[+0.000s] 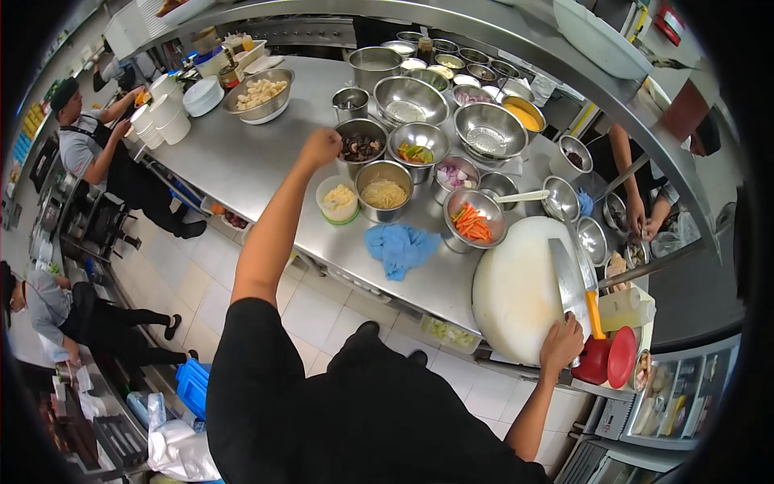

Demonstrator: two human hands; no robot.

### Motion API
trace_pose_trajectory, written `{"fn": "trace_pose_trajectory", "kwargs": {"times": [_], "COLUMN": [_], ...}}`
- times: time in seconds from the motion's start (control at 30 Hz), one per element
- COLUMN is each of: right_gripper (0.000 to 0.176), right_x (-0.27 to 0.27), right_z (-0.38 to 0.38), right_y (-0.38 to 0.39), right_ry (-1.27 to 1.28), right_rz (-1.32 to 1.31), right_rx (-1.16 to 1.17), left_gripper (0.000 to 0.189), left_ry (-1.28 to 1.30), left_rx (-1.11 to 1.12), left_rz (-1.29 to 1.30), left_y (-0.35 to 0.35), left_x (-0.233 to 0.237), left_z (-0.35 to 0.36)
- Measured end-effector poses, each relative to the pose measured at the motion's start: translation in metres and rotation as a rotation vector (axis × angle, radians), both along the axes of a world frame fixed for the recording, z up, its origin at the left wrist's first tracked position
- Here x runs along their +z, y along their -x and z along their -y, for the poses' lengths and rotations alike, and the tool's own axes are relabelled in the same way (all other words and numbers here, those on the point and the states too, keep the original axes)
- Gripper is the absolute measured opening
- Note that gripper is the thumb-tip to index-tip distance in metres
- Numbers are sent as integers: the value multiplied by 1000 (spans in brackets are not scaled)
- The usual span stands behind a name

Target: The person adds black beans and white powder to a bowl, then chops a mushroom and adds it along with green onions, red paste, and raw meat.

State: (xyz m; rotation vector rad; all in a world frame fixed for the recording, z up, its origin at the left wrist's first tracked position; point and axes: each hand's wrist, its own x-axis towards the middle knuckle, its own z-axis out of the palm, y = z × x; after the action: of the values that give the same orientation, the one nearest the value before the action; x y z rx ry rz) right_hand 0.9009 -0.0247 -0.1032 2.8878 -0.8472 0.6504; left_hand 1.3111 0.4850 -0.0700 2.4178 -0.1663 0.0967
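My left hand [322, 149] is over the left rim of a metal bowl of dark mushroom-like pieces [361, 148]. Its fingers are curled together, and whatever they hold, if anything, is hidden. My right hand [562, 343] is closed around the handle of a broad-bladed knife [564, 274], whose blade lies over the right side of a thick round white cutting board [516, 290]. Just right of it is a second knife with a yellow handle [595, 315]. Near the board stands a bowl of carrot strips [472, 223]. Noodles [384, 194] fill a pot close to my left forearm.
A blue cloth [399, 248] lies at the counter's front edge, beside a tub of pale chopped food [338, 198]. Several metal bowls cover the far side. A steel shelf [516, 40] arches overhead. Co-workers stand at left, and another person's hands [642, 226] work at right.
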Motion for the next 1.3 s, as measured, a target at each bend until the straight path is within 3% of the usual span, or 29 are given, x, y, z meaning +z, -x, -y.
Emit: {"fn": "trace_pose_trajectory", "kwargs": {"times": [0.07, 0.1, 0.2, 0.33, 0.5, 0.7, 0.8, 0.87, 0.9, 0.97, 1.0, 1.13, 1.2, 1.23, 1.3], "right_gripper": [39, 39, 39, 38, 38, 36, 35, 35, 35, 36, 36, 35, 34, 33, 33], "right_x": [-2, 0, 3, 1, 7, 6, 8, 8, 7, 7, 5, 4, 7, 9, 7], "right_z": [0, -2, -8, -6, -11, -11, -12, -12, -13, -11, -9, -11, -13, -15, -15], "right_y": [-2, -2, -3, -6, -8, -9, -10, -11, -11, -10, -10, -9, -11, -11, -9], "right_ry": [-13, -4, -1, 7, -24, 13, 16, 6, -7, -19, -1, 41, 26, 9, -28], "right_rz": [5, -2, 15, 23, -5, 15, 15, 12, 18, 18, 22, 52, 52, 49, 58], "right_rx": [-12, -22, -27, 8, -11, 11, 15, 19, 16, 13, 20, 36, 19, 8, 24], "left_gripper": [29, 29, 33, 42, 46, 32, 26, 19, 19, 18, 22, 25, 35, 35, 36], "left_ry": [-294, -286, -594, -842, -707, -716, -640, 109, 109, -403, 306, 445, 183, 184, -375], "left_rx": [-16, -26, -80, -212, -260, -457, -544, -358, -358, -603, -259, -251, -278, -285, -680], "left_rz": [77, 72, -41, -117, -91, -60, -8, -237, -239, -33, -410, -695, -534, -530, 158], "left_y": [-47, -56, -93, -90, -94, -117, -121, -119, -131, -164, -126, -124, -115, -121, -134], "left_x": [-23, -31, -54, -54, -50, -53, -42, -29, -32, -46, -16, -14, -16, -31, -63], "left_z": [12, 18, 37, 52, 45, 29, 19, 14, 10, 0, 7, 10, 16, 14, 11]}}
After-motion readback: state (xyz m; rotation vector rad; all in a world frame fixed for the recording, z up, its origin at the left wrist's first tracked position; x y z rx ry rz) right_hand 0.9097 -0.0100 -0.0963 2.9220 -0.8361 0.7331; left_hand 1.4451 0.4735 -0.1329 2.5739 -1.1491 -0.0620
